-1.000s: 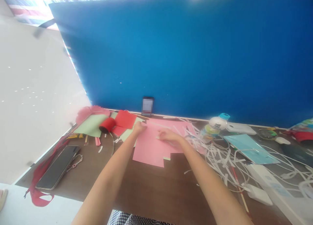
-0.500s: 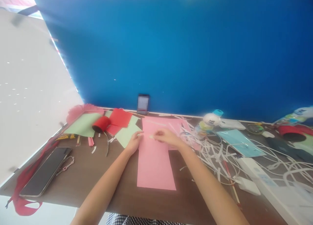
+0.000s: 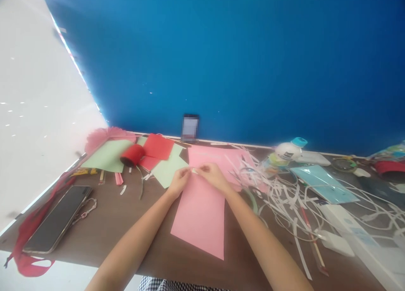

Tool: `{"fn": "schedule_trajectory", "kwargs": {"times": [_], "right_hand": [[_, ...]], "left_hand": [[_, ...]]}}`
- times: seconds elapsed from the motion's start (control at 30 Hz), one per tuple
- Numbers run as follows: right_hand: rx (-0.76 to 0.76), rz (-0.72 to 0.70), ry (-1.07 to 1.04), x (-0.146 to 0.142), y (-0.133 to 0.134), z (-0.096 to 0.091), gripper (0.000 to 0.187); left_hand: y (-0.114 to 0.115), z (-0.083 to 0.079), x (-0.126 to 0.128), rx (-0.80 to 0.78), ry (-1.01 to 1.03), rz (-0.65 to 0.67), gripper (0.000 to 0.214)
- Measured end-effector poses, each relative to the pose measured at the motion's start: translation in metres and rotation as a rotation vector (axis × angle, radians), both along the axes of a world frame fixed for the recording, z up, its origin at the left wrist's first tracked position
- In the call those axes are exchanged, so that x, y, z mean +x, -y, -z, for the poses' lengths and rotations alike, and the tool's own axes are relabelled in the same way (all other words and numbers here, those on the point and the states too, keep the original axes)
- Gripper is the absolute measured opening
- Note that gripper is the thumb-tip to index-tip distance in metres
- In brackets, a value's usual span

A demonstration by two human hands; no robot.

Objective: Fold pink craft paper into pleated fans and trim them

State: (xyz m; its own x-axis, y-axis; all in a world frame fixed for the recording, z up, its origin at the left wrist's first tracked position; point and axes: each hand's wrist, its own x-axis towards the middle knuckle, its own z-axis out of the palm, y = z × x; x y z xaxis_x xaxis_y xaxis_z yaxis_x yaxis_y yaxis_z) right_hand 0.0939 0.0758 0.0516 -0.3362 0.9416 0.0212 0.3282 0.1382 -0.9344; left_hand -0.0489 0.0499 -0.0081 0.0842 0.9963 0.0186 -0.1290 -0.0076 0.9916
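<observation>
A sheet of pink paper (image 3: 202, 215) lies on the brown table, its near edge slanting down to the right. My left hand (image 3: 179, 182) is closed on its far left corner, thumb and fingers pinched together. My right hand (image 3: 213, 176) is close beside it over the far edge, its fingertips pinched on a small whitish strip (image 3: 194, 171). What kind of strip it is, I cannot make out. Behind both hands lies another pink sheet (image 3: 209, 155), partly covered by white paper strips.
Left are green sheets (image 3: 107, 157), a red roll (image 3: 132, 155), red paper (image 3: 158, 146) and a phone (image 3: 58, 219). A second device (image 3: 190, 127) leans on the blue wall. Right are a bottle (image 3: 284, 152), tangled white strips and cables (image 3: 284, 194), and a blue packet (image 3: 322, 183).
The pink sheet has turned, its near edge now slanting. My right hand has moved closer to my left, bringing the whitish strip to the sheet's far corner. The view has shifted slightly.
</observation>
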Motion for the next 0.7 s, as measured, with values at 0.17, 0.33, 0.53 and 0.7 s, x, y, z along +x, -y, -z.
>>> {"fn": "schedule_trajectory", "kwargs": {"times": [0.17, 0.33, 0.53, 0.7], "right_hand": [[0.011, 0.021, -0.006, -0.004, -0.003, 0.007, 0.024], [0.011, 0.04, 0.009, -0.008, -0.004, 0.01, 0.025], [-0.002, 0.06, 0.014, -0.009, -0.004, 0.013, 0.024], [-0.008, 0.047, 0.032, -0.008, -0.005, 0.013, 0.026]], "left_hand": [[0.0, -0.004, 0.0, 0.04, -0.037, -0.005, 0.033], [0.001, -0.006, 0.0, 0.029, -0.041, 0.009, 0.032], [0.001, -0.006, 0.0, 0.024, -0.013, 0.016, 0.032], [0.0, -0.004, -0.001, 0.03, 0.011, 0.024, 0.032]]}}
